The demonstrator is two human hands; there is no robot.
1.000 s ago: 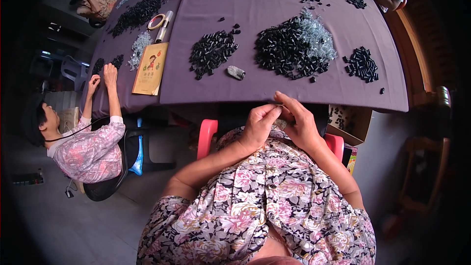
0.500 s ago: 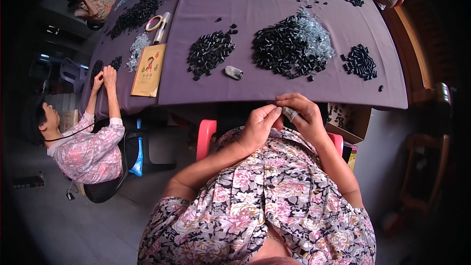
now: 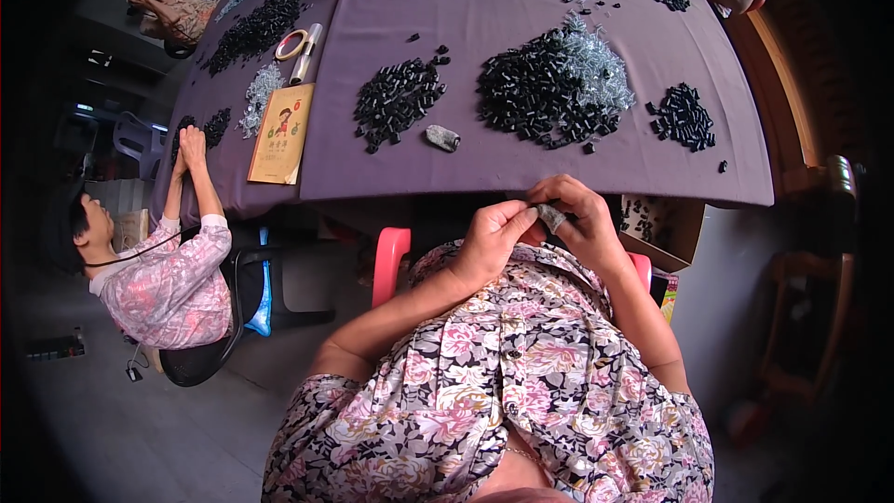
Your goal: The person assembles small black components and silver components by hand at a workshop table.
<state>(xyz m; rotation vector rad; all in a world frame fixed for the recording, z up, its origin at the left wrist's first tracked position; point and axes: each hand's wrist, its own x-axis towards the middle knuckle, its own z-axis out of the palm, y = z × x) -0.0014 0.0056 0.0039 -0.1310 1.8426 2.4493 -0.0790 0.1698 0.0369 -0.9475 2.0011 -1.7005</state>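
Workpiece: not identifiable; anything held would be between the meeting fingertips, just off the table's near edge, above the lap. Cannot tell more.

Left hand [image 3: 495, 231]: thumb and forefinger together at the tips; whether clamped on something, cannot tell.

Right hand [image 3: 585, 220]: one digit in a grey wrap [image 3: 552, 219], set against the left fingertips; the other fingers arch above. Grip cannot be told.

Step in hand, as judged: close two-handed fingertip work. The next move calls for a steady left pinch and small, light motion from the right fingers.

Table [image 3: 400, 179]: purple cloth cover. Nearest the hands, one short grey piece [image 3: 442, 138], lying flat. Behind it, at left, a black heap [image 3: 399, 98] of small short pieces; at centre, a larger black heap [image 3: 521, 88], touching a clear heap [image 3: 602, 70]; at right, a smaller black heap [image 3: 684, 118].

Left part of table: one yellowish booklet [image 3: 279, 135], one tape roll [image 3: 281, 53] beside it.

Below the right edge: one open carton [image 3: 684, 228], dark pieces inside.

Far left: one seated co-worker [image 3: 168, 284], hands together over the table.
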